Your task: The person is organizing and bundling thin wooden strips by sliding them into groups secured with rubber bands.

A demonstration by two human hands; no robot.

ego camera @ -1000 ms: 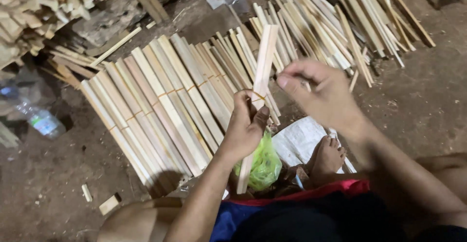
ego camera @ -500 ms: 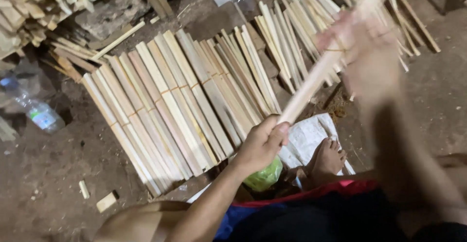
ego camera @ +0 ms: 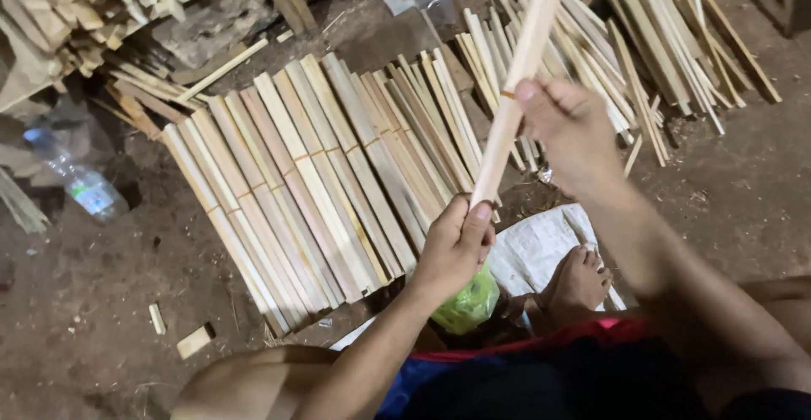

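— So, where is the bamboo slat (ego camera: 517, 82) now?
— Gripped by both: left hand (ego camera: 456, 247) clasps its lower end, right hand (ego camera: 568, 128) pinches midway, above the laid strips (ego camera: 312, 175).
— Next?
— Probably a steady hold while working it.

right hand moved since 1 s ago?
Yes. The right hand slid up the bamboo strip, away from the white sack on the ground.
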